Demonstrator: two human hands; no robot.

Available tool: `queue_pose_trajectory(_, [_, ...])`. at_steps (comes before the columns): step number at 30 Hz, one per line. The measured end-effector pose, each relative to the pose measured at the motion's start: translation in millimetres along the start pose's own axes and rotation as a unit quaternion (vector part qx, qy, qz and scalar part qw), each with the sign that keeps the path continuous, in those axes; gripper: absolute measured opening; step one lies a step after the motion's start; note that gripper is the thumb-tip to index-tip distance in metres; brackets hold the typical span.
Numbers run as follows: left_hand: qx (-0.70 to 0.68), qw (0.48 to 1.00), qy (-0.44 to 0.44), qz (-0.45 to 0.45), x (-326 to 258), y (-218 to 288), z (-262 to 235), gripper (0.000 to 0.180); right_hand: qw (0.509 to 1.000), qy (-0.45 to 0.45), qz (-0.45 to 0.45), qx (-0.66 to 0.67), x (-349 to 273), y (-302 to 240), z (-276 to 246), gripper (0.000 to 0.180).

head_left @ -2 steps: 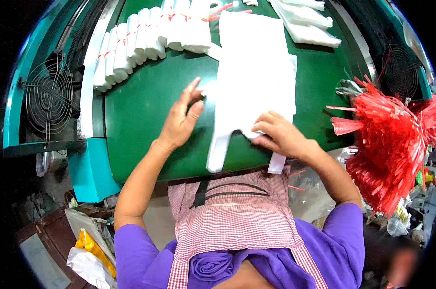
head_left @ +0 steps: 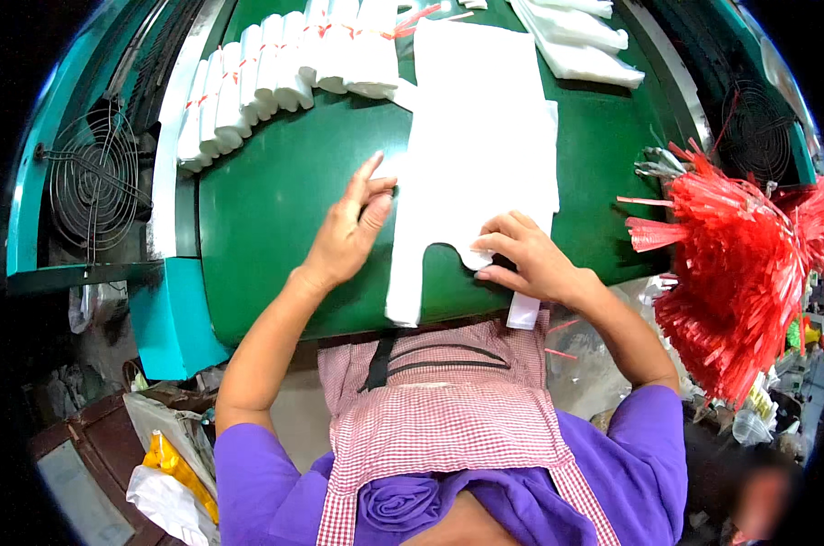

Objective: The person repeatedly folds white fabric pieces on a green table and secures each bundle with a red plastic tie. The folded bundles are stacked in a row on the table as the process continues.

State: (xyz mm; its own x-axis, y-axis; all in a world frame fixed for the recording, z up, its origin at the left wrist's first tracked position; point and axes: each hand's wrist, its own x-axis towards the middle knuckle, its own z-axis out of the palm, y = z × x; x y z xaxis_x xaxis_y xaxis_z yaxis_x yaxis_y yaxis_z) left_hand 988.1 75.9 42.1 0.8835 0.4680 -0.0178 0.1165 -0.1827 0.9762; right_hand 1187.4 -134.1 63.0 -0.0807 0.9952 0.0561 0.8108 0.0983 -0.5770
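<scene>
A stack of white plastic vest-style bags (head_left: 480, 127) lies lengthwise on the green work surface, its handle strips toward me. Along its left edge is my left hand (head_left: 346, 232), fingers partly bent and thumb apart, holding nothing; whether the fingertips touch the plastic I cannot tell. My right hand (head_left: 532, 259) rests on the stack's near right part, beside the curved cut-out between the handles. Its fingers are bent and the thumb is spread from them, near the small middle tab. The right handle strip shows below this hand.
Several rolled white bag bundles (head_left: 271, 64) tied with red strips line the far left. More white bags (head_left: 585, 45) lie at the far right. A big bunch of red plastic strips (head_left: 726, 264) hangs at the right edge. Wire-guarded fans (head_left: 93, 191) flank the green surface (head_left: 275, 209).
The left handle strip has shifted slightly left and lies flatter, and the cut-out shows wider. My left hand has moved a little to the right; my right hand has barely moved.
</scene>
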Motion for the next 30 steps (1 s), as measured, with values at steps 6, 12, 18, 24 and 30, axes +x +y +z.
queue_pose_trajectory(6, [0.408,0.867,-0.187,0.216,-53,8,-3,0.077,0.995,0.032,0.023,-0.089,-71,-14,-7,0.067])
queue_pose_trajectory(12, [0.419,0.858,-0.18,0.237,-60,4,6,0.058,0.978,0.096,0.085,-0.163,-93,-1,32,0.061])
queue_pose_trajectory(18, [0.286,0.902,-0.187,0.266,-17,-5,23,0.024,0.993,0.112,-0.014,-0.015,-99,-4,19,0.037])
queue_pose_trajectory(24, [0.426,0.866,-0.177,0.194,56,5,84,0.026,0.92,0.226,0.198,0.253,-9,-6,7,0.022])
queue_pose_trajectory(30, [0.388,0.823,-0.044,0.412,5,5,53,0.041,0.984,0.081,0.157,-0.007,-4,-8,25,0.017])
